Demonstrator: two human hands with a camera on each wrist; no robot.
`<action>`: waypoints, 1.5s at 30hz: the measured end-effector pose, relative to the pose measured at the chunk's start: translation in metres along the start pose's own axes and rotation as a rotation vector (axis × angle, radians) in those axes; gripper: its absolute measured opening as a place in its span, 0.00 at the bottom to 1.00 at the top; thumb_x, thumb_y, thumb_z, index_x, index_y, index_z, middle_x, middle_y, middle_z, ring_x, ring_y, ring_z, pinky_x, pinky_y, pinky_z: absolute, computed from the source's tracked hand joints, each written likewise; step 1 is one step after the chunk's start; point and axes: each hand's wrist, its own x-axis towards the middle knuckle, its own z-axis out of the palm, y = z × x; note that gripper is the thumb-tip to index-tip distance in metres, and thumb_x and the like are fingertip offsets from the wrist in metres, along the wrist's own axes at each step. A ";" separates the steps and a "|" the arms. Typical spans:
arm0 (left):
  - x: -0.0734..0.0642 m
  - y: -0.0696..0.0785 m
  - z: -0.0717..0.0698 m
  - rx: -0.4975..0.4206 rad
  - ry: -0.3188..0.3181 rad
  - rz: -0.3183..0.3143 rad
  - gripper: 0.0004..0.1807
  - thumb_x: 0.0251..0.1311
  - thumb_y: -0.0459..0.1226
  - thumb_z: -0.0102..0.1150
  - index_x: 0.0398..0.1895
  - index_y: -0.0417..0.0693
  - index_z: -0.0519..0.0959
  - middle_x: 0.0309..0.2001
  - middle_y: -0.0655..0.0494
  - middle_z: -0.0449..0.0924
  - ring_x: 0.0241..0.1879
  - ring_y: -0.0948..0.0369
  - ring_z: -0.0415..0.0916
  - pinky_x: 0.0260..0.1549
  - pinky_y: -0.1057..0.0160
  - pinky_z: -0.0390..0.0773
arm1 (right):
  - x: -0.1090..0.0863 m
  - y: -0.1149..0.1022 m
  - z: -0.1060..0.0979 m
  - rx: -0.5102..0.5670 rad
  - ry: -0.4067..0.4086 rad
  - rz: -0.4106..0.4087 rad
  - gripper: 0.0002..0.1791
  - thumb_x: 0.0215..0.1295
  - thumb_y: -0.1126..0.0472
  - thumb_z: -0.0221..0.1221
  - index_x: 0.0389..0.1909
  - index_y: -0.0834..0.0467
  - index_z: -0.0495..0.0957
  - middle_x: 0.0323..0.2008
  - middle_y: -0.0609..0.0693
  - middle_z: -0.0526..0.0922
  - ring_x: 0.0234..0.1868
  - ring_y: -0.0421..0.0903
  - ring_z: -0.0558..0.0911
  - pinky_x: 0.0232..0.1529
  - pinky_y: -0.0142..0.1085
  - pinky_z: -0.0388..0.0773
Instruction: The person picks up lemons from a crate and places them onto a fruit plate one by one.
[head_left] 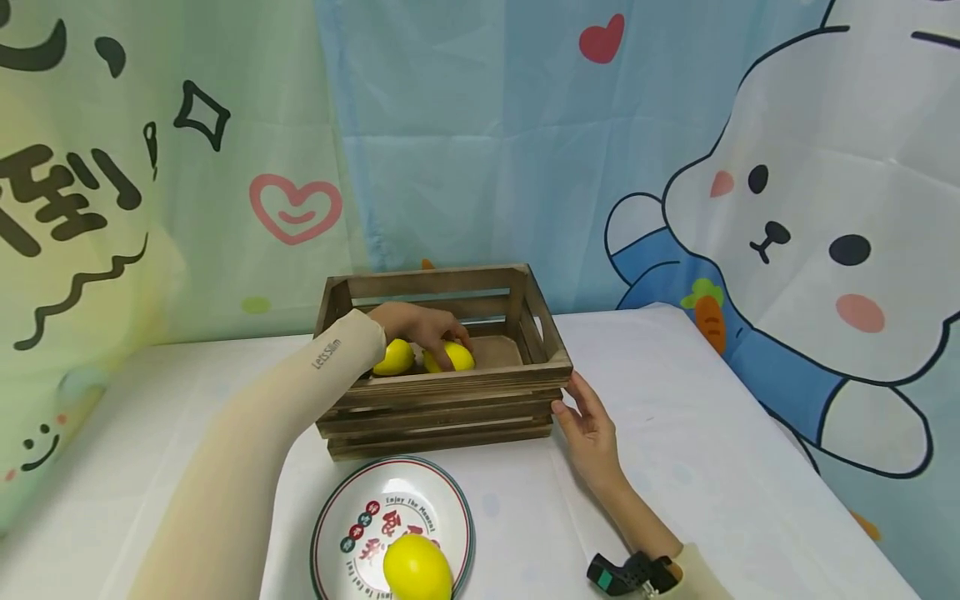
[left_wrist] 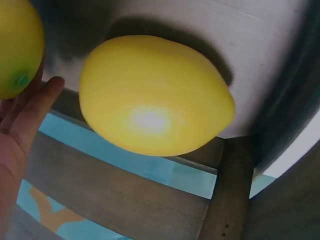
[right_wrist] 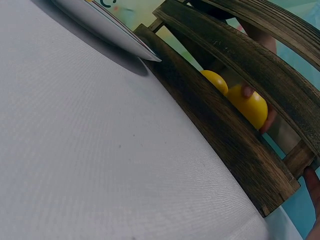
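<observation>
Inside a brown slatted wooden crate (head_left: 442, 415), my left hand (head_left: 422, 325) grips a yellow lemon (head_left: 461, 358), thumb and fingers around its sides. The held lemon (left_wrist: 19, 45) shows a green stem end at the left edge of the left wrist view. Beside it on the crate floor lies a second lemon (left_wrist: 155, 95), left of the held one in the head view. My right hand (head_left: 596, 437) touches the crate's front right corner with fairly straight fingers, holding nothing loose. Through the slats in the right wrist view, a fingertip presses on the held lemon (right_wrist: 252, 111).
A round white plate (head_left: 337, 504) with red and blue print lies in front of the crate, bearing another lemon (head_left: 417, 568). White cloth (head_left: 690, 475) covers the table. Behind the crate hangs a printed curtain (head_left: 450, 167) with hearts and a cartoon animal.
</observation>
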 end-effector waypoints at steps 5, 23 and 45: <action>-0.003 -0.001 -0.002 -0.044 0.033 0.052 0.30 0.62 0.38 0.64 0.67 0.44 0.70 0.65 0.47 0.68 0.63 0.49 0.67 0.58 0.56 0.72 | -0.001 0.001 0.001 -0.008 0.001 0.002 0.33 0.65 0.82 0.50 0.71 0.66 0.60 0.60 0.33 0.72 0.63 0.31 0.69 0.60 0.25 0.69; -0.018 0.000 -0.017 -0.237 0.238 0.171 0.30 0.62 0.38 0.61 0.68 0.47 0.68 0.59 0.47 0.67 0.47 0.53 0.73 0.39 0.54 0.84 | 0.004 0.001 0.003 0.015 -0.008 -0.028 0.34 0.64 0.83 0.50 0.71 0.63 0.62 0.59 0.34 0.73 0.63 0.31 0.70 0.59 0.24 0.69; -0.033 0.033 -0.021 -0.158 0.571 0.303 0.29 0.60 0.38 0.65 0.66 0.52 0.71 0.59 0.57 0.72 0.46 0.56 0.71 0.44 0.60 0.76 | 0.003 0.006 0.001 0.033 0.012 0.007 0.32 0.66 0.81 0.49 0.71 0.62 0.62 0.60 0.33 0.72 0.63 0.29 0.69 0.58 0.22 0.68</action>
